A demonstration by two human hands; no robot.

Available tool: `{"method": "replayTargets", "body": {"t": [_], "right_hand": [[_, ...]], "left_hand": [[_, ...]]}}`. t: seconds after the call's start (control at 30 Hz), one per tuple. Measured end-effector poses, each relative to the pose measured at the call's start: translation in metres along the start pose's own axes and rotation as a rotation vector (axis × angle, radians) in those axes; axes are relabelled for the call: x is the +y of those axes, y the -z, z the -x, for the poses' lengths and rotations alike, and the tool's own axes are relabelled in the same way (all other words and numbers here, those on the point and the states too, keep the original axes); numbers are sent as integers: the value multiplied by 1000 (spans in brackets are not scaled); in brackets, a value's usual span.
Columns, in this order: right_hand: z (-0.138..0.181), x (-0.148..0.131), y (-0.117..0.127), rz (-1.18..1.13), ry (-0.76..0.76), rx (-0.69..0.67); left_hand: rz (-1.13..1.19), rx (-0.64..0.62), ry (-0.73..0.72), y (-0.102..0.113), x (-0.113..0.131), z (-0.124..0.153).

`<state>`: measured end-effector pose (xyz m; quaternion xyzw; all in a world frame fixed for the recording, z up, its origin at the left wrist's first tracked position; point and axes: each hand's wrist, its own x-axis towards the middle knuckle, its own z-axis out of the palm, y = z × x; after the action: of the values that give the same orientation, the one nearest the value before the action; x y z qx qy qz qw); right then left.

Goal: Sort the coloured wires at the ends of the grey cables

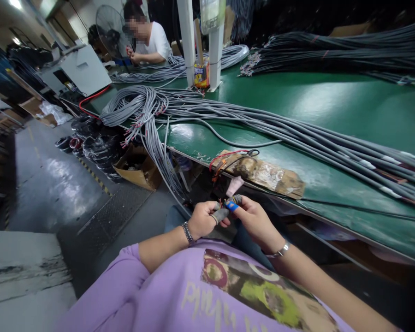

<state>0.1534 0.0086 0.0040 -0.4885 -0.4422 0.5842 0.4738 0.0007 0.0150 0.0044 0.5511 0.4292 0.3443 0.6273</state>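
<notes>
In front of my lap, both hands meet just off the table edge. My left hand [203, 220], with grey covers on its fingers, pinches a cable end whose thin coloured wires [222, 202] stick out at the fingertips. Blue tape wraps the thumb of my right hand [255, 216], and its closed fingers press at those same wires. The fingers hide most of the cable end. Just beyond them, a pinkish wrapped piece [234, 186] hangs by a tape-covered board [263, 174] with red and black leads. A bundle of grey cables [161, 154] droops over the edge left of my hands.
Long grey cables [249, 117] lie along the green table [318, 99], with a coil [129, 103] at its left end. Dark cable bundles [339, 53] lie at the back right. White posts [215, 57] rise from the table. A person [155, 44] sits across; a cardboard box [138, 173] stands below.
</notes>
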Motion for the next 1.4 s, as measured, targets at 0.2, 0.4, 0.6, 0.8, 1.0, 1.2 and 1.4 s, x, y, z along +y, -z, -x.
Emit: {"method": "replayTargets", "body": {"t": [0.2, 0.4, 0.6, 0.8, 1.0, 1.2, 1.4], "right_hand": [[2, 1, -3, -57, -40, 33], [3, 4, -1, -142, -84, -9], [-3, 4, 3, -149, -103, -122], [-4, 0, 2, -227, -114, -129], [-4, -4, 5, -243, -160, -157], [-6, 1, 0, -140, -124, -57], [-3, 2, -8, -186, -116, 24]], "left_hand": [[221, 198, 33, -5, -3, 1], [280, 230, 86, -7, -4, 1], [241, 191, 87, -7, -3, 3], [199, 168, 69, -3, -2, 4], [138, 94, 71, -3, 0, 4], [69, 75, 64, -4, 3, 5], [40, 156, 28, -4, 4, 5]]}}
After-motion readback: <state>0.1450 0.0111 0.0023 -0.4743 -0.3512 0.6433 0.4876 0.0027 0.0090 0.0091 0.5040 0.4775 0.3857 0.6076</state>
